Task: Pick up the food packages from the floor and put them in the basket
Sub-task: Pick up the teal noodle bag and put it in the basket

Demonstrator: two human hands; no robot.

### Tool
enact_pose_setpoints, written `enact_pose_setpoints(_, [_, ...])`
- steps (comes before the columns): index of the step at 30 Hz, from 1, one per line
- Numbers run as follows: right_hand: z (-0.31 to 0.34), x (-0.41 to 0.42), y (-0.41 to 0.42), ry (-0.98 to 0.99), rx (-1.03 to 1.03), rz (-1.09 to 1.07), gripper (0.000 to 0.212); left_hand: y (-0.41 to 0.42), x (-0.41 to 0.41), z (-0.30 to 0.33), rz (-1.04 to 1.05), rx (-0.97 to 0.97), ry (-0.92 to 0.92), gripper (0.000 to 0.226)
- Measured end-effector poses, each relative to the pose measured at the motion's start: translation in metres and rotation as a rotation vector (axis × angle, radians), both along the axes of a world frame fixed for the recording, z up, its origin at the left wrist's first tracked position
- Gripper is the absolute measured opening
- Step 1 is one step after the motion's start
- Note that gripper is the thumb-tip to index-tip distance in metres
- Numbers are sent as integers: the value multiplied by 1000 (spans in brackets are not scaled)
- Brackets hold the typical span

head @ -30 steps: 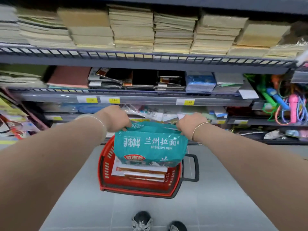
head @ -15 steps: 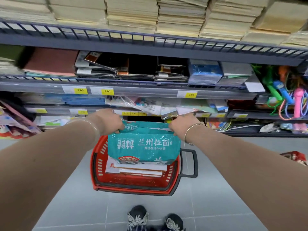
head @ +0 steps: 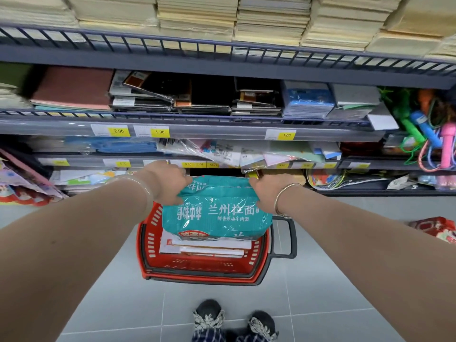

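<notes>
1. We hold the teal noodle package (head: 217, 213) by its top edge, one hand at each upper corner: our left hand (head: 166, 182) grips the left corner and our right hand (head: 267, 191) grips the right, fingers of both curled tight over the folded plastic.

2. The package hangs straight over the red basket (head: 148, 245), its lower edge at or just above the flat white packages (head: 204, 248) that already lie inside. We cannot tell whether it touches them.

3. Compared with a second ago, the grip is the same and the package sits in much the same spot between our hands. What has changed is the view: it has tipped downward, so our shoes (head: 234, 322) and more of the grey floor (head: 98, 292) now show. The package also seems to cover a little more of the basket's contents than it did.

4. We judge that we are in the lowering step, nearly at the release. The package is lined up within the rim, clear of the black handle (head: 286, 238) on the right side.

5. Next, we would let it sink onto the stack and open both hands together so it lands flat, not tipped on its edge.

6. A red package (head: 434, 230) lies on the floor to our right, well apart from the basket, so we take the task as not yet finished.
</notes>
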State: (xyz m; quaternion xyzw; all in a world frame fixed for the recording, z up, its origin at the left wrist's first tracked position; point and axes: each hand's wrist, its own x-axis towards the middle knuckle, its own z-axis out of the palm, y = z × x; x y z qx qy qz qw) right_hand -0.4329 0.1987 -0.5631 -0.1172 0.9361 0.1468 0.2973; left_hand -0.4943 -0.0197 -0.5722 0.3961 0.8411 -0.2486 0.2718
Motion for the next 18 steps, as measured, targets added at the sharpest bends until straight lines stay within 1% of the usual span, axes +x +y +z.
enact_pose_setpoints(6, [13, 6, 1, 27, -17, -4, 51, 1, 1, 11, 15, 12, 7, 60])
enact_pose_setpoints(9, [26, 8, 8, 27, -27, -41, 49, 13, -1, 22, 39, 25, 31, 58])
enact_pose_setpoints(13, [45, 25, 33, 61, -61, -140, 45, 47, -3, 43, 11, 13, 72, 54])
enact_pose_setpoints(18, [62, 60, 97, 51, 6, -276, 46, 119, 2, 66, -56, 26, 105, 57])
